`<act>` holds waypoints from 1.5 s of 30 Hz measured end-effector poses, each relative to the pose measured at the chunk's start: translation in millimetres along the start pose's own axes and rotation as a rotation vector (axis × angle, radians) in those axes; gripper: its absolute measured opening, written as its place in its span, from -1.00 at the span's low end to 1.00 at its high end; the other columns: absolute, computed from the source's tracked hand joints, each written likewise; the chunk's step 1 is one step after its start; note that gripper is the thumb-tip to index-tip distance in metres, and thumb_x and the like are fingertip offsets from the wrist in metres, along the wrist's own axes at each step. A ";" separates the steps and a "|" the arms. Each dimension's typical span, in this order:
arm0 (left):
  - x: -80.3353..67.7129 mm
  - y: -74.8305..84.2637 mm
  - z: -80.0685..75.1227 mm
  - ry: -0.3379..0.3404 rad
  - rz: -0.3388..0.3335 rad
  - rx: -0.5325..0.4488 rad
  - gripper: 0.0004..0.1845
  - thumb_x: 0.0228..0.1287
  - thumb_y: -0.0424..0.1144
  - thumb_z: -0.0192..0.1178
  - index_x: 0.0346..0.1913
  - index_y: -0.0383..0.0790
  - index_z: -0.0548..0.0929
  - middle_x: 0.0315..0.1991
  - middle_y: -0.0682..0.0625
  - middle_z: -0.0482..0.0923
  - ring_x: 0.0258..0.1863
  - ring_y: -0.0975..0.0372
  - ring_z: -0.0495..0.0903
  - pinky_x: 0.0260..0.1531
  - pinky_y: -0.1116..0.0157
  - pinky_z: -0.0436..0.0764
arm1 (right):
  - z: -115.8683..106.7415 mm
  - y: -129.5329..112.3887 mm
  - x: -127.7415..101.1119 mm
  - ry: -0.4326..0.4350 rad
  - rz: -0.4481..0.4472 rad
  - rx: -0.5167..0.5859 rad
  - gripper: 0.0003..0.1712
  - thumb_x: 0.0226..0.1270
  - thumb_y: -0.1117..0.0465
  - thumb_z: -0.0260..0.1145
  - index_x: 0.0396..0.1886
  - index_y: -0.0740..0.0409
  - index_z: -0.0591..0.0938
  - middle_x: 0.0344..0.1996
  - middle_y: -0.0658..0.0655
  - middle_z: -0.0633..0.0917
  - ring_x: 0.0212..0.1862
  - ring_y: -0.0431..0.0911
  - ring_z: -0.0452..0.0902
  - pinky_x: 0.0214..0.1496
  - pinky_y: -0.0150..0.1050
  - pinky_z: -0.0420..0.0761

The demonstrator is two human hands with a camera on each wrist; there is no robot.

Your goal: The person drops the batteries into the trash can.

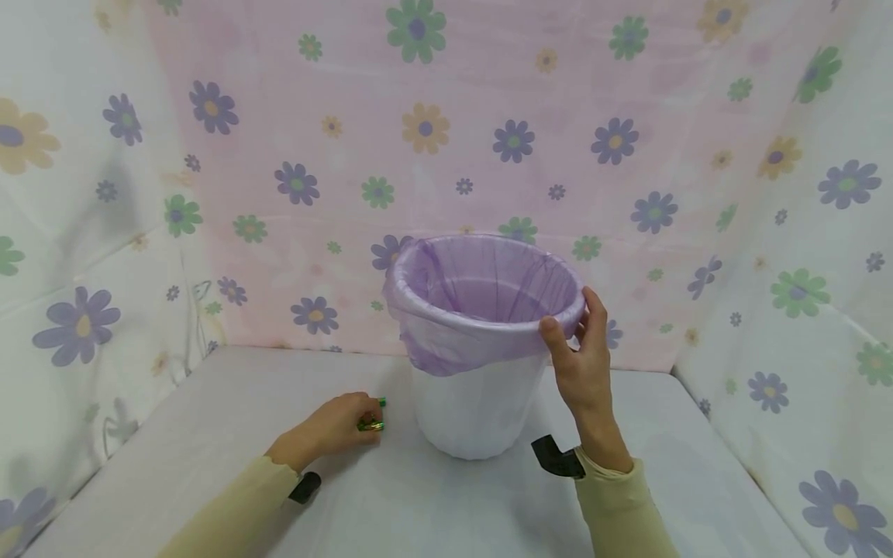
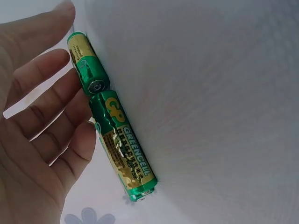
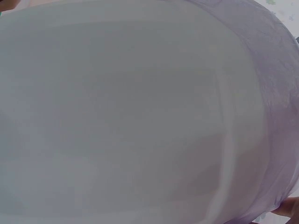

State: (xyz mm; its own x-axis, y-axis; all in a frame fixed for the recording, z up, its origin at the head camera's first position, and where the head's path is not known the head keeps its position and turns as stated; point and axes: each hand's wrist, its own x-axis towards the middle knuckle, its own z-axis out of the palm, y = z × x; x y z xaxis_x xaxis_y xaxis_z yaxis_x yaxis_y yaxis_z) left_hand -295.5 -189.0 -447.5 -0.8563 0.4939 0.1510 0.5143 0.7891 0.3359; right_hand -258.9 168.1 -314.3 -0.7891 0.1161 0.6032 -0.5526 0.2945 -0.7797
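Two green-and-gold batteries lie end to end on the white surface: one battery (image 2: 86, 63) by my left thumb, the other battery (image 2: 122, 144), marked GREENCELL, by the little finger. My left hand (image 1: 343, 425) is beside them, its fingers loosely bent and the fingertips close against their sides. In the head view the hand partly hides both. To the right stands a white trash bin (image 1: 474, 411), upright, with a thin purple trash bag (image 1: 453, 353) lining it and folded over the rim. My right hand (image 1: 584, 372) grips the bin's right rim through the bag, thumb in front.
The white tabletop (image 1: 279, 380) is enclosed by flowered cloth walls (image 1: 460, 155) at the back and both sides. The bin stands in the middle, near the back wall. A black wrist mount (image 1: 558, 457) sits on the right sleeve, another black mount (image 1: 305, 488) by the left.
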 end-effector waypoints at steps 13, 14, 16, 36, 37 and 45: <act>2.4 4.9 1.1 -0.048 0.029 -0.098 -0.77 0.03 -0.25 0.43 -0.24 -0.14 0.64 -0.40 0.16 0.52 -0.39 0.30 0.47 -0.32 0.27 0.49 | 0.4 -1.0 0.9 0.004 -0.002 0.000 -0.14 0.29 -0.04 0.26 0.48 -0.12 0.05 0.30 0.20 0.29 0.21 0.05 0.33 0.14 0.14 0.44; 2.6 5.0 1.3 -0.049 0.038 -0.100 -0.77 0.03 -0.26 0.44 -0.24 -0.15 0.64 -0.40 0.17 0.52 -0.39 0.31 0.47 -0.33 0.28 0.49 | 0.5 -0.8 0.8 0.003 -0.002 0.000 -0.14 0.29 -0.04 0.26 0.48 -0.12 0.05 0.30 0.20 0.29 0.21 0.05 0.33 0.14 0.13 0.44; 2.7 4.8 2.1 -0.053 0.048 -0.100 -0.78 0.03 -0.26 0.44 -0.25 -0.15 0.64 -0.42 0.18 0.50 -0.41 0.32 0.45 -0.35 0.29 0.48 | 0.5 -0.5 0.4 0.003 -0.004 0.001 -0.15 0.30 -0.03 0.26 0.48 -0.12 0.06 0.30 0.20 0.30 0.20 0.05 0.34 0.13 0.13 0.45; 2.2 9.2 3.2 -0.044 0.074 -0.089 -0.81 0.08 -0.25 0.40 -0.24 -0.12 0.64 -0.44 0.21 0.47 -0.43 0.36 0.42 -0.36 0.31 0.46 | 1.1 -2.2 -0.4 0.005 0.004 -0.002 -0.13 0.29 -0.05 0.26 0.49 -0.11 0.05 0.30 0.20 0.30 0.21 0.04 0.34 0.14 0.11 0.44; 2.0 10.8 1.8 -0.044 0.083 -0.090 -0.81 0.09 -0.25 0.40 -0.23 -0.11 0.64 -0.44 0.21 0.46 -0.44 0.36 0.42 -0.36 0.32 0.46 | 1.2 -2.2 -0.2 0.005 0.004 -0.001 -0.13 0.29 -0.05 0.26 0.49 -0.11 0.04 0.30 0.20 0.30 0.21 0.04 0.34 0.14 0.11 0.44; 0.4 26.9 -11.0 -0.068 0.127 -0.112 -0.84 0.16 -0.26 0.34 -0.19 -0.08 0.63 -0.45 0.24 0.46 -0.47 0.39 0.42 -0.41 0.36 0.46 | 1.3 -2.1 0.1 0.004 0.004 0.006 -0.13 0.30 -0.05 0.26 0.49 -0.11 0.04 0.30 0.20 0.30 0.22 0.04 0.33 0.14 0.11 0.44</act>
State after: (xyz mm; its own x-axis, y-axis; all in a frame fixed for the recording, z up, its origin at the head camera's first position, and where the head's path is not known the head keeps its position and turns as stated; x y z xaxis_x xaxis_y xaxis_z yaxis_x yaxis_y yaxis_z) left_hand -282.5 -171.6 -428.2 -0.7777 0.6134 0.1373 0.6065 0.6750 0.4200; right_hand -258.1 166.3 -312.8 -0.7904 0.1215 0.6004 -0.5506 0.2887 -0.7832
